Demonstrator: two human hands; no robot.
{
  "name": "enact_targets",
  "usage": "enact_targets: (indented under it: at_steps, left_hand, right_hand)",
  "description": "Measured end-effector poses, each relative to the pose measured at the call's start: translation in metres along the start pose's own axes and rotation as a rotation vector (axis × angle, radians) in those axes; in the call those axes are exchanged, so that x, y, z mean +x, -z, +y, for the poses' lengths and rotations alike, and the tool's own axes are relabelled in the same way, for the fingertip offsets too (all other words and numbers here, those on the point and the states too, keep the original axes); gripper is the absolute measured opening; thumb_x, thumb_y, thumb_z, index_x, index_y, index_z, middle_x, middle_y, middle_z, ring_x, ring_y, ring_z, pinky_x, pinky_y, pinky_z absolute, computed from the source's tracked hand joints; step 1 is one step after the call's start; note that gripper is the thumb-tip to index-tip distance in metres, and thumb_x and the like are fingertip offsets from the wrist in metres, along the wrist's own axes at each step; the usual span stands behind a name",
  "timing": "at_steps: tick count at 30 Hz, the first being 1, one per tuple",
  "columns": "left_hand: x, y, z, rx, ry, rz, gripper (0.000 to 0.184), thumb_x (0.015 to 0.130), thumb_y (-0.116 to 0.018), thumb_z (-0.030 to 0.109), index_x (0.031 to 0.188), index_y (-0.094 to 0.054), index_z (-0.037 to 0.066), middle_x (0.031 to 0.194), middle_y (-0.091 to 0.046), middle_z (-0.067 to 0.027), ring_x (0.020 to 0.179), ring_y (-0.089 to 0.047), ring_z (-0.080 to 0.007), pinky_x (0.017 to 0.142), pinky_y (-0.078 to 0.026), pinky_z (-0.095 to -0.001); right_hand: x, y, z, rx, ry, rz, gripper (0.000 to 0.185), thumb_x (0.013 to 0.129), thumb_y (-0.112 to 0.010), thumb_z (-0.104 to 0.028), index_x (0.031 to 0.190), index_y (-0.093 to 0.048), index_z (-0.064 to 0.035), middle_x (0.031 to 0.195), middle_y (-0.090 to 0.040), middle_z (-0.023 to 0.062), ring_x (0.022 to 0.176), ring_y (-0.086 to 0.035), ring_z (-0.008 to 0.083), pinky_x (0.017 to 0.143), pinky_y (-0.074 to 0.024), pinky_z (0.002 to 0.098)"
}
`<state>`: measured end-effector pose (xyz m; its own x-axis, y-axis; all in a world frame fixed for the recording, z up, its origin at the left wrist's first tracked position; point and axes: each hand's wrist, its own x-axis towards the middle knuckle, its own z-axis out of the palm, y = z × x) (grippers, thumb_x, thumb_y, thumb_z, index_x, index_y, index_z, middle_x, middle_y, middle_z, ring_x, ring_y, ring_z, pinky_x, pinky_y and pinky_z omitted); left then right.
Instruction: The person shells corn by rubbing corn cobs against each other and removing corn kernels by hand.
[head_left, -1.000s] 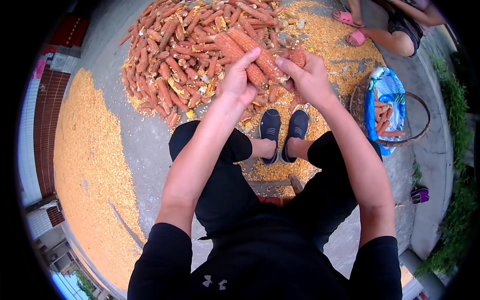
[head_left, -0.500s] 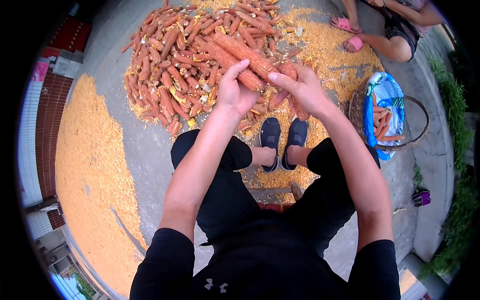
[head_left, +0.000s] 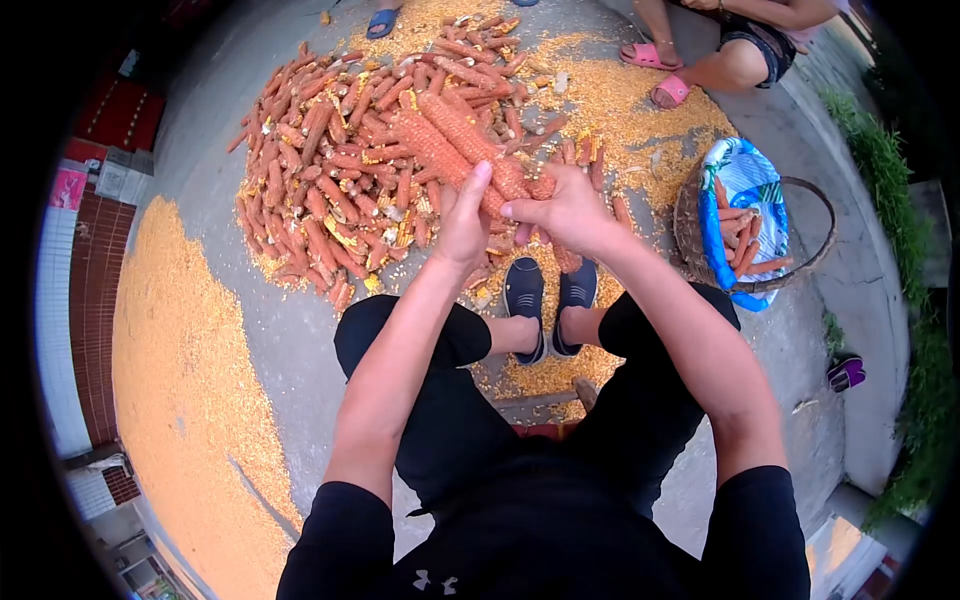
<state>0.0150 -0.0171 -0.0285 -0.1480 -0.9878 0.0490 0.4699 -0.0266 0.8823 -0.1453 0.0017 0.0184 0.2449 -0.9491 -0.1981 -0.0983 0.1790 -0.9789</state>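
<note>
My left hand (head_left: 464, 222) is closed around the lower ends of stripped, reddish corncobs. Two of these, a front corncob (head_left: 432, 146) and a second corncob (head_left: 462, 128), lie side by side and point up and away to the left. My right hand (head_left: 566, 212) meets the left, its thumb pressed on the near ends of the cobs. Below its fingers another corncob (head_left: 567, 260) sticks out, partly hidden by the palm. Beyond both hands rises a large heap of corncobs (head_left: 330, 165), some with yellow kernels still on them.
Loose kernels (head_left: 190, 400) cover the ground at left, with more around my shoes (head_left: 524, 300). A basket (head_left: 690, 225) lined with blue plastic holds several cobs at right. A person in pink sandals (head_left: 672, 90) sits at upper right; a blue sandal (head_left: 381, 23) shows at the top.
Both hands and the held cobs have shifted slightly left and down in view, drawing closer together. The camera view has moved, and a blue sandal now shows at the top.
</note>
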Motion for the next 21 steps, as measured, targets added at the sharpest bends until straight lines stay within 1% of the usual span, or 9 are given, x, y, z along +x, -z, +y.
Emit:
enact_targets:
  at_steps: [1,4,7,10,13,16,17,20,21]
  left_hand:
    - [0.0,-0.001,0.008,-0.035,0.062,-0.073,0.047,0.102,-0.055,0.031,0.137,-0.05,0.001,0.127,-0.062,-0.0127,0.119,-0.059,-0.0236,0.105,-0.044,-0.0418]
    - [0.016,0.009,0.023,-0.323,0.154,-0.137,0.044,0.096,-0.061,0.019,0.135,-0.052,0.002,0.13,-0.062,-0.015,0.125,-0.056,-0.0269,0.114,-0.038,-0.0457]
    - [0.023,0.024,0.029,-0.371,0.077,-0.044,0.046,0.09,-0.066,0.008,0.133,-0.053,0.003,0.13,-0.062,-0.0145,0.124,-0.058,-0.0267,0.116,-0.037,-0.0449]
    - [0.017,0.012,0.033,-0.404,0.068,-0.105,0.05,0.084,-0.071,-0.004,0.13,-0.055,0.001,0.121,-0.066,-0.0122,0.113,-0.063,-0.0248,0.107,-0.047,-0.0418]
    - [0.013,0.002,0.021,-0.363,0.115,-0.141,0.047,0.084,-0.072,-0.003,0.128,-0.056,0.001,0.119,-0.067,-0.0115,0.112,-0.063,-0.0241,0.106,-0.047,-0.0418]
    - [0.013,0.003,0.019,-0.344,0.103,-0.069,0.049,0.085,-0.075,0.005,0.13,-0.056,0.002,0.121,-0.067,-0.0117,0.117,-0.061,-0.0256,0.111,-0.042,-0.0438]
    - [0.014,0.007,0.021,-0.307,0.117,-0.065,0.047,0.085,-0.075,0.005,0.128,-0.056,0.001,0.115,-0.068,-0.0105,0.113,-0.063,-0.0251,0.107,-0.046,-0.0431]
    - [0.013,0.013,0.028,-0.242,0.158,-0.144,0.048,0.084,-0.076,0.005,0.128,-0.056,0.0,0.114,-0.068,-0.0105,0.108,-0.065,-0.0244,0.104,-0.049,-0.042]
    - [0.01,0.009,0.027,-0.184,0.151,-0.145,0.049,0.084,-0.075,0.006,0.129,-0.055,0.0,0.113,-0.068,-0.0109,0.107,-0.066,-0.023,0.102,-0.051,-0.0401]
  right_hand:
    - [-0.006,0.006,-0.007,-0.119,-0.022,0.027,0.039,0.083,-0.079,-0.015,0.116,-0.065,-0.0001,0.09,-0.075,0.0136,0.069,-0.074,0.0222,0.059,-0.0566,0.0333]
    - [-0.019,0.019,-0.013,-0.642,0.439,0.184,0.04,0.08,-0.077,-0.014,0.117,-0.065,-0.0023,0.096,-0.074,0.0163,0.082,-0.073,0.0328,0.073,-0.0577,0.0424]
    - [-0.021,0.022,-0.012,-0.829,0.496,0.272,0.045,0.078,-0.075,-0.012,0.121,-0.064,-0.0063,0.102,-0.071,0.0172,0.093,-0.069,0.0393,0.079,-0.0564,0.0474]
    - [-0.027,0.022,-0.011,-0.929,0.51,0.33,0.05,0.077,-0.075,-0.012,0.125,-0.061,-0.0085,0.106,-0.067,0.0148,0.091,-0.07,0.0381,0.078,-0.0567,0.0481]
    - [-0.032,0.014,-0.006,-1.006,0.527,0.368,0.056,0.077,-0.075,-0.013,0.13,-0.057,-0.0078,0.109,-0.065,0.0152,0.091,-0.069,0.0386,0.078,-0.0568,0.0482]
    - [-0.032,0.006,0.0,-1.054,0.589,0.298,0.059,0.078,-0.075,-0.014,0.133,-0.054,-0.0055,0.112,-0.064,0.0167,0.09,-0.069,0.0392,0.078,-0.0565,0.0482]
    - [-0.032,0.007,0.0,-0.96,0.547,0.219,0.051,0.082,-0.076,-0.02,0.126,-0.059,-0.0018,0.107,-0.065,0.0188,0.09,-0.069,0.0395,0.078,-0.0565,0.0465]
    - [-0.019,0.018,0.001,-0.646,0.627,0.283,0.042,0.085,-0.076,-0.027,0.116,-0.066,-0.0004,0.103,-0.067,0.0202,0.089,-0.068,0.041,0.078,-0.0559,0.0438]
    - [-0.013,0.02,-0.002,-0.464,0.635,0.408,0.041,0.087,-0.076,-0.034,0.107,-0.069,0.0019,0.091,-0.07,0.0186,0.077,-0.07,0.0329,0.068,-0.0557,0.0381]
